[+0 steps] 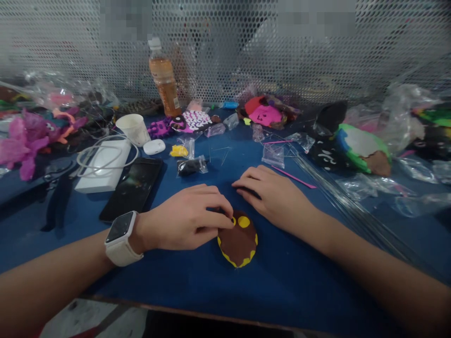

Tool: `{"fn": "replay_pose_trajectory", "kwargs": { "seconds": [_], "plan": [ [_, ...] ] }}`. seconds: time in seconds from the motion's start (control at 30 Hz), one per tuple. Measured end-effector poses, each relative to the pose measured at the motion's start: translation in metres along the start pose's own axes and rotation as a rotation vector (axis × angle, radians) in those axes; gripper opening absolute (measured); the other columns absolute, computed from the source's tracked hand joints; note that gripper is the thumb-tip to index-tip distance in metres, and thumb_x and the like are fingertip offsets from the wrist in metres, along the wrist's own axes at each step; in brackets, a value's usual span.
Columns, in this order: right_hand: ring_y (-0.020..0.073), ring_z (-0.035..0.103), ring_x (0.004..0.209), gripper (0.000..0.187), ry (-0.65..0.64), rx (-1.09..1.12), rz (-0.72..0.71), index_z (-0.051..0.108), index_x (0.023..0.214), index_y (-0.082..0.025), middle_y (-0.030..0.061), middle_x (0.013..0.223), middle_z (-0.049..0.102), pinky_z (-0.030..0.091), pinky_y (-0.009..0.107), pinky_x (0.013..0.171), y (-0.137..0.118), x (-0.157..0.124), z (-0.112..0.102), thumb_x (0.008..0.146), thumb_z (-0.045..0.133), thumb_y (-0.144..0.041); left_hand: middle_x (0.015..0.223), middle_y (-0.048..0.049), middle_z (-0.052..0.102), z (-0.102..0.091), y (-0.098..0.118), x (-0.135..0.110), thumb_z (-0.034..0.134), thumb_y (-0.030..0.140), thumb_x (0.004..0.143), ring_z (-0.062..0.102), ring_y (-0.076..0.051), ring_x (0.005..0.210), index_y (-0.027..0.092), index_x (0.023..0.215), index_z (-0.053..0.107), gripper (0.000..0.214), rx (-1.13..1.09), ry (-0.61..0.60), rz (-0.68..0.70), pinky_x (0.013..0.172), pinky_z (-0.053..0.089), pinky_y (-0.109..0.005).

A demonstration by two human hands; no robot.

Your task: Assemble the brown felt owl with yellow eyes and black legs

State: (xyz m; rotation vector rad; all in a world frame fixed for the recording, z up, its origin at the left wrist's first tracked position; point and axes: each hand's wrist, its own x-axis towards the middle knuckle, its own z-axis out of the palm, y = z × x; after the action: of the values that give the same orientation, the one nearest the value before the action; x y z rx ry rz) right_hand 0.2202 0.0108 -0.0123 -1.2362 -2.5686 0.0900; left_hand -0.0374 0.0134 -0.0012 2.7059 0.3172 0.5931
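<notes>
A round brown clay figure [238, 240] with a yellow scalloped rim and yellow eye spots lies on the blue table top [282, 281]. My left hand [186, 218], a white smartwatch [121, 237] on its wrist, pinches its fingertips against the figure's upper left edge by one yellow spot. My right hand [269, 192] lies just behind the figure, fingers curled down onto the table over something dark that I cannot make out.
A black phone [134, 188], a white power bank [100, 171] with cable, a paper cup [134, 129], an earbud case [154, 147] and a drink bottle [164, 82] stand at left. Small bags of clay [190, 165], clay figures [266, 112] and a green-white figure [359, 148] lie behind. Perforated screen [246, 47] at back.
</notes>
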Motion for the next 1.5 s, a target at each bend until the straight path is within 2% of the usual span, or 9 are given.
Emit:
{"fn": "replay_pose_trajectory", "kwargs": {
  "seconds": [0.1, 0.2, 0.4, 0.57, 0.73, 0.9, 1.07, 1.3, 1.5],
  "plan": [
    [0.0276, 0.063, 0.102, 0.021, 0.007, 0.002, 0.000, 0.075, 0.115, -0.018, 0.0095, 0.111, 0.071, 0.057, 0.044, 0.089, 0.000, 0.000, 0.000, 0.103, 0.059, -0.020, 0.121, -0.0072, 0.071, 0.002, -0.001, 0.000, 0.050, 0.008, 0.103, 0.062, -0.020, 0.106, 0.015, 0.114, 0.072, 0.025, -0.011, -0.001, -0.057, 0.096, 0.050, -0.034],
    [0.0274, 0.063, 0.101, 0.022, 0.007, -0.005, -0.012, 0.075, 0.116, -0.017, 0.0098, 0.111, 0.070, 0.056, 0.045, 0.089, 0.000, 0.000, 0.000, 0.103, 0.058, -0.020, 0.127, -0.0069, 0.069, 0.003, -0.004, 0.001, 0.049, 0.011, 0.106, 0.061, -0.020, 0.110, 0.017, 0.121, 0.070, 0.027, -0.028, -0.058, -0.087, 0.097, 0.050, -0.034],
    [0.0269, 0.062, 0.101, 0.022, -0.010, -0.005, -0.018, 0.075, 0.116, -0.016, 0.0103, 0.111, 0.070, 0.056, 0.045, 0.089, 0.000, 0.000, 0.000, 0.104, 0.057, -0.019, 0.120, -0.0066, 0.070, 0.004, -0.008, 0.000, 0.057, 0.019, 0.106, 0.064, -0.019, 0.108, 0.019, 0.115, 0.072, 0.018, -0.113, -0.032, -0.119, 0.097, 0.052, -0.032],
    [0.0272, 0.062, 0.102, 0.023, -0.033, -0.006, -0.004, 0.074, 0.117, -0.017, 0.0109, 0.113, 0.070, 0.056, 0.045, 0.089, -0.001, 0.000, -0.002, 0.105, 0.054, -0.020, 0.113, -0.0055, 0.071, 0.005, -0.007, 0.001, 0.060, 0.018, 0.104, 0.067, -0.017, 0.103, 0.019, 0.107, 0.074, 0.014, -0.128, 0.008, -0.127, 0.092, 0.054, -0.028],
    [0.0274, 0.062, 0.102, 0.023, -0.025, -0.007, -0.005, 0.074, 0.115, -0.019, 0.0108, 0.113, 0.070, 0.057, 0.044, 0.087, -0.002, 0.000, -0.002, 0.105, 0.054, -0.020, 0.112, -0.0053, 0.070, 0.007, -0.005, 0.002, 0.066, 0.021, 0.101, 0.068, -0.017, 0.103, 0.020, 0.109, 0.074, 0.011, -0.181, 0.033, -0.157, 0.092, 0.055, -0.027],
    [0.0274, 0.063, 0.102, 0.022, -0.018, -0.002, -0.002, 0.075, 0.116, -0.018, 0.0106, 0.112, 0.071, 0.057, 0.044, 0.088, -0.002, 0.000, -0.002, 0.104, 0.056, -0.020, 0.111, -0.0052, 0.070, 0.009, -0.002, 0.002, 0.063, 0.019, 0.103, 0.068, -0.017, 0.101, 0.020, 0.105, 0.075, 0.012, -0.161, 0.045, -0.164, 0.090, 0.055, -0.028],
    [0.0277, 0.063, 0.104, 0.022, -0.016, 0.005, 0.006, 0.074, 0.115, -0.018, 0.0104, 0.112, 0.070, 0.057, 0.046, 0.091, -0.001, 0.001, -0.001, 0.104, 0.056, -0.020, 0.103, -0.0033, 0.071, 0.016, 0.008, 0.005, 0.071, 0.024, 0.098, 0.067, -0.017, 0.094, 0.019, 0.098, 0.075, 0.006, -0.119, 0.130, -0.268, 0.084, 0.054, -0.029],
    [0.0275, 0.063, 0.104, 0.021, -0.021, 0.007, 0.016, 0.074, 0.115, -0.020, 0.0096, 0.113, 0.070, 0.056, 0.045, 0.091, -0.002, 0.001, -0.001, 0.104, 0.056, -0.022, 0.101, -0.0034, 0.072, 0.022, 0.017, 0.006, 0.066, 0.019, 0.100, 0.066, -0.016, 0.093, 0.019, 0.098, 0.076, 0.010, -0.127, 0.209, -0.311, 0.082, 0.055, -0.029],
    [0.0278, 0.067, 0.105, 0.022, 0.051, 0.058, 0.012, 0.073, 0.119, -0.019, 0.0094, 0.112, 0.075, 0.057, 0.046, 0.092, -0.001, 0.001, -0.002, 0.105, 0.055, -0.021, 0.102, -0.0025, 0.072, 0.016, 0.012, 0.005, 0.066, 0.017, 0.100, 0.069, -0.015, 0.092, 0.020, 0.099, 0.075, 0.010, -0.208, 0.175, -0.348, 0.081, 0.056, -0.027]
  ]
}}
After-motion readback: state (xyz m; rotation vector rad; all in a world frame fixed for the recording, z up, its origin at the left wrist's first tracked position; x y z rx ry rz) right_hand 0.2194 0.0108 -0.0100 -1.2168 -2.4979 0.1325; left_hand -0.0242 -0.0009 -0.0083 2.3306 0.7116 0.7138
